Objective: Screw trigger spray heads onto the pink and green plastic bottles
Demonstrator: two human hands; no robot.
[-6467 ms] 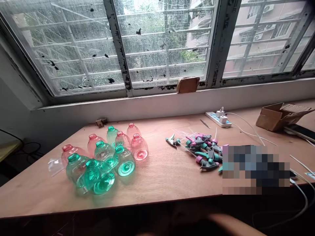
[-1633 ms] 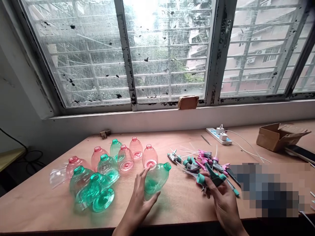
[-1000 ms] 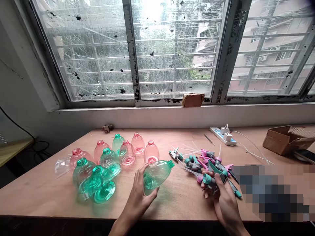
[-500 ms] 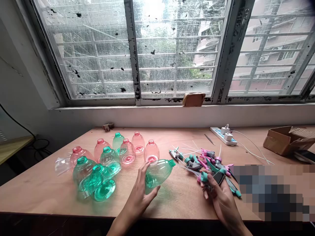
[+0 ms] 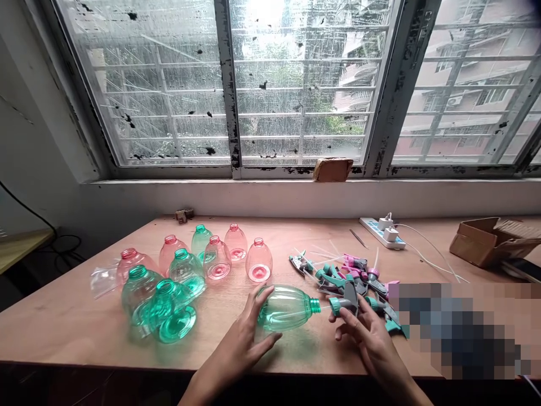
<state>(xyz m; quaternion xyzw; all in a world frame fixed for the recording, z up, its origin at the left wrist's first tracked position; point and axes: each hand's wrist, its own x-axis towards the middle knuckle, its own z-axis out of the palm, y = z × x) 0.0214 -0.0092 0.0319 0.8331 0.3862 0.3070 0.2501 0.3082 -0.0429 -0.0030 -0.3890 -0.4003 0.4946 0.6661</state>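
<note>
My left hand (image 5: 249,330) is closed around the base of a clear green spray bottle (image 5: 287,308), which lies on its side with its neck pointing right. In my right hand (image 5: 366,332) is a spray nozzle (image 5: 343,304) with a green collar and a grey body. Its thin clear tube runs to the mouth of the bottle, and the collar is a little apart from the neck. Beyond my right hand lies a pile of spray nozzles (image 5: 329,276) in green, pink and grey.
Several green bottles (image 5: 137,293) and pink bottles (image 5: 259,262) stand at the left, near a clear plastic bag (image 5: 105,279). A power strip (image 5: 382,234) with white plugs and a cardboard box (image 5: 486,242) are at the back right.
The bottle has been tipped from slanted to nearly level, its neck turning down and right. My right hand has brought the nozzle up to it, and the tube now meets the mouth.
</note>
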